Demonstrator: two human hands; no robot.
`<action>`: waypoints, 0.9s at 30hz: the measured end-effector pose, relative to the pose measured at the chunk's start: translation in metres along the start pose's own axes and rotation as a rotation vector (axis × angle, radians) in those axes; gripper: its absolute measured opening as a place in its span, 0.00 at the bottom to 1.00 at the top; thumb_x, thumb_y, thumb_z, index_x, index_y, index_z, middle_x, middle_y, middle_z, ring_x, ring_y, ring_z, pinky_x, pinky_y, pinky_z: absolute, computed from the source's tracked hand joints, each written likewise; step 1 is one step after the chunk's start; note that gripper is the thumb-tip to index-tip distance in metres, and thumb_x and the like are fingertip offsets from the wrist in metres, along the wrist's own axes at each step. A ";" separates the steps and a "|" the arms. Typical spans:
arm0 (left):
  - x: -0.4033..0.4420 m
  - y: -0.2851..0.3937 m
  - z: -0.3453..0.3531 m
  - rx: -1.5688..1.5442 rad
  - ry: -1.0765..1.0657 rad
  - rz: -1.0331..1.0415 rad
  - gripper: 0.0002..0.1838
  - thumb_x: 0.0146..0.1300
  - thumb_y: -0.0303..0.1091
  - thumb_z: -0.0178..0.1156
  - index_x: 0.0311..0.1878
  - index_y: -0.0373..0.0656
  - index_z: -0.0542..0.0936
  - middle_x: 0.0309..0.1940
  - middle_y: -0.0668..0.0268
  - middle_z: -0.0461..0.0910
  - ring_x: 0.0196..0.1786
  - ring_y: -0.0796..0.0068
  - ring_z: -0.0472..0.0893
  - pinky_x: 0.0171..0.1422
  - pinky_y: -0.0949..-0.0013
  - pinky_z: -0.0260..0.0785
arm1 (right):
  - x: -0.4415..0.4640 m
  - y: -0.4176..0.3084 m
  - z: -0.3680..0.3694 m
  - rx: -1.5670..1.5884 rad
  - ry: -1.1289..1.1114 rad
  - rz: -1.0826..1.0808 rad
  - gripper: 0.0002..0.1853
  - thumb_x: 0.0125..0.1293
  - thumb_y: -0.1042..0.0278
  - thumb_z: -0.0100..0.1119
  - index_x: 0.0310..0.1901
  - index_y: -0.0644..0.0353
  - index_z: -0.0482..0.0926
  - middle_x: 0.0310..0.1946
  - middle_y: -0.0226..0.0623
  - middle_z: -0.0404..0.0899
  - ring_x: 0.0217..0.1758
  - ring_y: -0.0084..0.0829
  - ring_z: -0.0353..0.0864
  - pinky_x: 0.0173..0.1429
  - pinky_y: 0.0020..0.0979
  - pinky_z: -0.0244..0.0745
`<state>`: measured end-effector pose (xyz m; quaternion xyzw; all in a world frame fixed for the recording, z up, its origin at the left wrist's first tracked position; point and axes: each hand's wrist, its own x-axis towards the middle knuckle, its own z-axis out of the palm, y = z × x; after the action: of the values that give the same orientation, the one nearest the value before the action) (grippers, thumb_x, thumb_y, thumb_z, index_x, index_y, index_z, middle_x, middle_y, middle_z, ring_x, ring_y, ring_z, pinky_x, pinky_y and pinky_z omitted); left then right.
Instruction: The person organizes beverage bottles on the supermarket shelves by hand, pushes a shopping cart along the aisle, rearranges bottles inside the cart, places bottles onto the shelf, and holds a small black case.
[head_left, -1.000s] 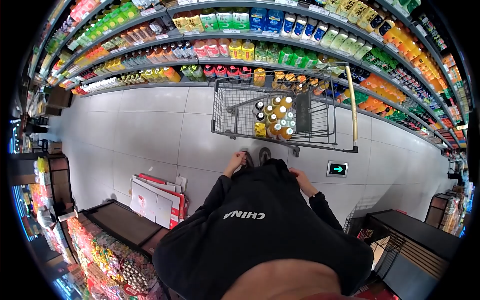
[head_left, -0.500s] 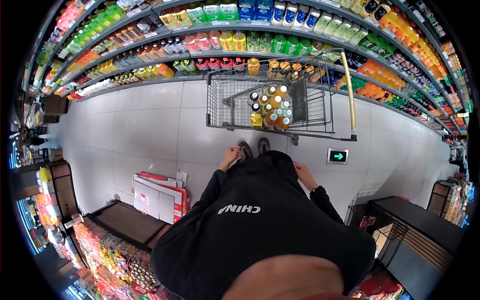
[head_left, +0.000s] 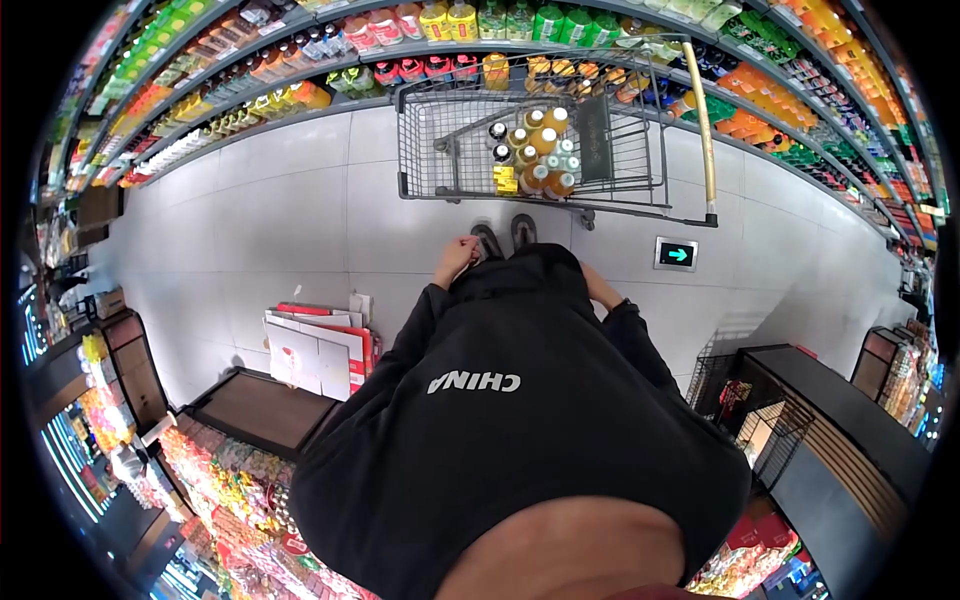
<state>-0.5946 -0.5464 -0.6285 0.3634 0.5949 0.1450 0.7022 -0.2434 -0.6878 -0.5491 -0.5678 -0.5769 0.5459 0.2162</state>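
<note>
My left hand [head_left: 456, 261] hangs in front of me at the left, its fingers curled in, with nothing visible in it. At the right side of my black jacket [head_left: 480, 430] is my right hand [head_left: 600, 288]; its fingers are mostly hidden against the dark clothing. Beyond my shoes [head_left: 522, 231] stands a wire shopping cart [head_left: 425, 190], sideways to me, with its yellowish handle [head_left: 700, 135] at the right. Bottles [head_left: 546, 140] of amber and clear drinks stand in it, beside a small yellow pack [head_left: 505, 180]. Neither hand touches the cart.
Drink shelves [head_left: 370, 102] curve along the far side, behind the cart. Flattened cardboard boxes [head_left: 310, 355] lean at the left near a dark low stand [head_left: 262, 410]. A lit green arrow sign [head_left: 677, 254] is set in the tiled floor [head_left: 300, 220]. Another dark stand [head_left: 830, 400] is at right.
The cart, shelves and my shoes now sit higher in view, as the camera has tipped down. My right hand has drawn closer to my jacket and shows less. My left hand stays curled.
</note>
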 end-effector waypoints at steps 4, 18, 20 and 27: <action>0.009 -0.011 -0.006 0.031 -0.017 -0.029 0.19 0.78 0.42 0.56 0.62 0.40 0.78 0.43 0.63 0.85 0.42 0.74 0.86 0.45 0.71 0.79 | -0.021 -0.008 -0.004 -0.196 0.161 0.025 0.19 0.73 0.64 0.58 0.61 0.62 0.78 0.57 0.52 0.81 0.59 0.55 0.79 0.64 0.43 0.73; 0.013 -0.033 -0.004 -0.004 0.008 -0.060 0.19 0.77 0.44 0.56 0.61 0.41 0.80 0.43 0.64 0.86 0.41 0.76 0.85 0.44 0.71 0.79 | -0.047 -0.003 0.009 0.488 0.880 0.557 0.13 0.61 0.66 0.76 0.40 0.60 0.81 0.35 0.30 0.80 0.34 0.22 0.78 0.43 0.29 0.78; 0.011 -0.016 -0.002 0.022 0.000 -0.046 0.20 0.78 0.44 0.55 0.62 0.40 0.79 0.43 0.64 0.86 0.42 0.76 0.85 0.46 0.71 0.79 | -0.061 0.011 0.004 0.734 0.951 0.612 0.16 0.59 0.66 0.80 0.37 0.59 0.78 0.33 0.29 0.77 0.35 0.23 0.79 0.42 0.28 0.80; -0.052 0.136 0.043 0.172 -0.017 0.481 0.18 0.78 0.39 0.58 0.63 0.37 0.76 0.47 0.64 0.85 0.48 0.75 0.84 0.56 0.71 0.75 | -0.084 -0.165 -0.097 0.543 0.946 0.339 0.20 0.62 0.69 0.78 0.44 0.55 0.71 0.37 0.22 0.68 0.40 0.18 0.68 0.48 0.24 0.70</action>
<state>-0.5355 -0.4993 -0.4965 0.5542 0.4955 0.2534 0.6190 -0.2060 -0.6856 -0.3435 -0.7591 -0.1572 0.3878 0.4987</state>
